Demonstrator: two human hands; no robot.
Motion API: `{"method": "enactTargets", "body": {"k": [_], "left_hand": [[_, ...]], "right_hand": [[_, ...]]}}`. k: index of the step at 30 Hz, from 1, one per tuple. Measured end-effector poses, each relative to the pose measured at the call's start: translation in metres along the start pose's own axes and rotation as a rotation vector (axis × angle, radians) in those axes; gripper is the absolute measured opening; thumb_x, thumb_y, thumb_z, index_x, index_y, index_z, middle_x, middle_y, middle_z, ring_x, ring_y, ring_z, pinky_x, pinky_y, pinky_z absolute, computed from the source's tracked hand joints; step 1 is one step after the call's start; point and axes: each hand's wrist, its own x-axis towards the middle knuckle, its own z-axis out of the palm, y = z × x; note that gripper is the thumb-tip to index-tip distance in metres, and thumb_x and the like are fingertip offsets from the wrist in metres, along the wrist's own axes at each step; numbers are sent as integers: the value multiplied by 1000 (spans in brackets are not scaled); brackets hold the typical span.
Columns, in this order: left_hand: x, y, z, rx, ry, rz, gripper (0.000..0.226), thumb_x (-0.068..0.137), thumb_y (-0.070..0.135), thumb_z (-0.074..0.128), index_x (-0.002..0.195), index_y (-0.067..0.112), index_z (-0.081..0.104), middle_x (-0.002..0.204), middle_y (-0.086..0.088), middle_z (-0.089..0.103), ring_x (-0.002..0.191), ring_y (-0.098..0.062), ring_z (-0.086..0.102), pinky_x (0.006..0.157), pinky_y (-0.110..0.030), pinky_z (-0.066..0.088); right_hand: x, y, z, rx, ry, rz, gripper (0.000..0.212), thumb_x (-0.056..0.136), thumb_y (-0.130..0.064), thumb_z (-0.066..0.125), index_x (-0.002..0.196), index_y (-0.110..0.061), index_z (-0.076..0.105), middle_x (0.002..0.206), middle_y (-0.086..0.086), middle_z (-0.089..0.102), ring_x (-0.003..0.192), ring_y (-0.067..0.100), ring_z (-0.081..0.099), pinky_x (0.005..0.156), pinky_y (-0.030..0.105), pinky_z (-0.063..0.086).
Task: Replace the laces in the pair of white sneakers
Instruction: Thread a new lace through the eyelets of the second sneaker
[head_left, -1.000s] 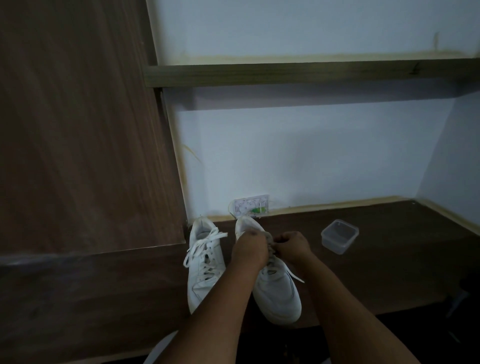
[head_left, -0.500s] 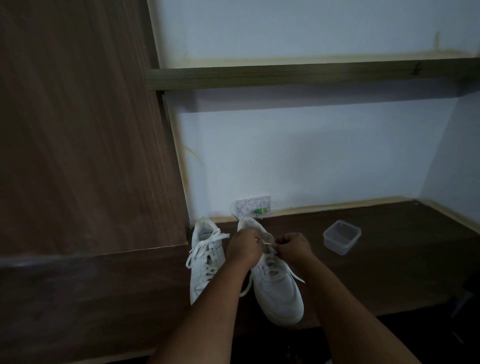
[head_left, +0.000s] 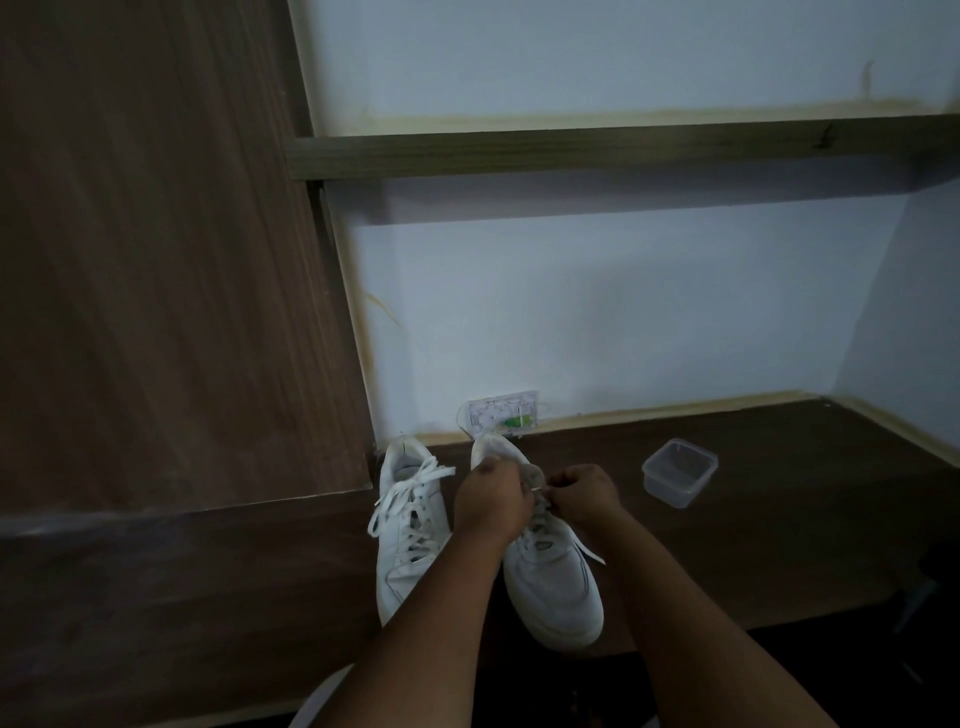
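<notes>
Two white sneakers stand side by side on the dark wooden desk (head_left: 779, 545), toes toward me. The left sneaker (head_left: 408, 540) is laced, with loose white lace ends lying over its top. Both my hands work over the upper eyelets of the right sneaker (head_left: 553, 582). My left hand (head_left: 491, 501) is curled and pinches its white lace (head_left: 536, 489) near the tongue. My right hand (head_left: 582, 493) pinches the same lace from the other side. One loose lace end (head_left: 589, 552) trails off the shoe's right side.
A clear plastic container (head_left: 679, 472) sits on the desk to the right of the shoes. A small white packet with a green mark (head_left: 503, 418) leans against the wall behind them. A tall wooden panel (head_left: 156, 260) stands at left, and a shelf (head_left: 623, 148) runs overhead.
My hands have parted a little over the right sneaker's tongue, with a short bit of lace now showing between them. The shoes have stayed where they were.
</notes>
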Motion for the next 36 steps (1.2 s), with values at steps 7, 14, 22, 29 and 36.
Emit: {"method": "enactTargets", "body": {"k": [7,14,22,29,36], "left_hand": [[3,-7,0,-138,-67,-19,21,89,25,59,104,22,73,108,0,71,97,-18,65,77,-29,55],[1,-5,6,-75,-13,8,22,92,24,55,104,18,73,105,-2,71,94,-19,67,71,-28,53],[2,-3,9,16,0,126,28,94,18,46,116,16,63,116,-10,63,100,-28,63,73,-30,45],[9,-4,7,-106,-63,147,18,96,21,51,101,19,68,114,2,55,92,-21,58,69,-26,40],[21,-13,-10,-220,-250,129,26,99,31,51,93,17,71,81,6,59,79,-12,56,58,-19,33]], "right_hand": [[0,3,1,20,5,-9,14,75,-7,75,68,-20,73,72,7,73,76,25,71,77,45,59],[0,2,0,4,-7,-18,19,77,-8,74,66,-23,71,76,8,73,77,26,71,78,45,58],[-3,2,1,-74,26,-87,19,80,-13,71,65,-25,68,77,6,72,79,22,70,78,38,58],[-2,8,-3,74,-65,-91,24,86,-10,65,64,-19,68,68,10,67,62,20,61,67,38,53],[-5,5,-13,534,-333,143,15,92,-1,54,88,9,65,86,22,58,69,22,53,68,30,45]]}}
